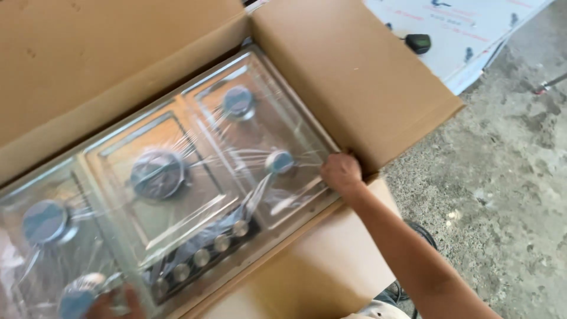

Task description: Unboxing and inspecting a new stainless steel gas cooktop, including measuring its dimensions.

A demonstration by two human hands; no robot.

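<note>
A steel gas hob (177,195) wrapped in clear plastic film lies inside an open cardboard box (348,71). It has several round burners and a row of knobs (201,257) along its near edge. My right hand (341,172) grips the hob's right near corner, fingers curled over the edge beside a small burner (279,161). My left hand (112,304) shows only partly at the bottom edge, resting on the hob's left near corner by another burner (77,298); its grip is mostly hidden.
The box flaps stand open at the back (88,53), right and near side (319,266). A rough concrete floor (508,177) lies to the right. White printed board (466,29) with a small black device (418,42) lies at the top right.
</note>
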